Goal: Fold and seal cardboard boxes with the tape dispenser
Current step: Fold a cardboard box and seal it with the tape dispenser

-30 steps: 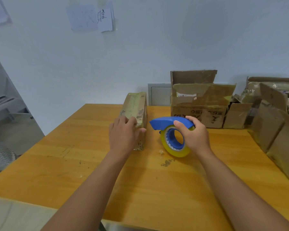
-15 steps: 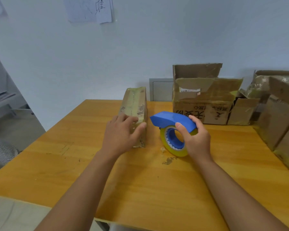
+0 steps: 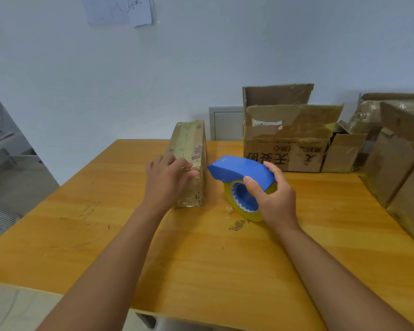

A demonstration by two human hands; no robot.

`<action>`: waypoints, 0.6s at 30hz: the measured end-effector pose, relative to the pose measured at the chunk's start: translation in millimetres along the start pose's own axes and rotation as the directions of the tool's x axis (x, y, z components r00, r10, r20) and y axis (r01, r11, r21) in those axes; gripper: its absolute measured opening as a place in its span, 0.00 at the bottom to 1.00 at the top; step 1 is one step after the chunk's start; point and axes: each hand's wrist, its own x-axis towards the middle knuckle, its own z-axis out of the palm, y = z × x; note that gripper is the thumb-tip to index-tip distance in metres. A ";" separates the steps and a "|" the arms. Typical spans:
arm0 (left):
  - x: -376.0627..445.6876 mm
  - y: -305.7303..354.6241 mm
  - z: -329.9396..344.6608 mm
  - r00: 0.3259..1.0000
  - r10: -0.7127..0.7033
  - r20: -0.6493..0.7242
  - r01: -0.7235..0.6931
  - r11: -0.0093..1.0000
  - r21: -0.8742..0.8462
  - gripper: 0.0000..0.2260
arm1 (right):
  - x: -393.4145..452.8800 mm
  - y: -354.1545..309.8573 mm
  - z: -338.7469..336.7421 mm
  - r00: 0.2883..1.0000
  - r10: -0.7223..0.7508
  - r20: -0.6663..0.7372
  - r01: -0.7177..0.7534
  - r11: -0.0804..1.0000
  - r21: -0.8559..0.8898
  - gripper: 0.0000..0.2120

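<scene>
While the left hand lies flat-fingered on the narrow tape-wrapped brown cardboard box at frame centre, the right hand grips the blue plastic tape dispenser; both sit on the orange wooden table.

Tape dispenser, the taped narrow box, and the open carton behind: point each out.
Tape dispenser [image 3: 239,168], head view, on its blue cover.
Taped narrow box [image 3: 189,142], head view, on its taped top face.
Open carton [image 3: 285,139], head view, on its front wall.
</scene>
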 end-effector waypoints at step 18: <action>-14.2 5.9 1.7 0.994 -0.091 -0.061 0.084 0.990 -0.112 0.22 | 2.1 10.1 0.0 1.000 0.001 -0.027 0.000 1.000 0.020 0.28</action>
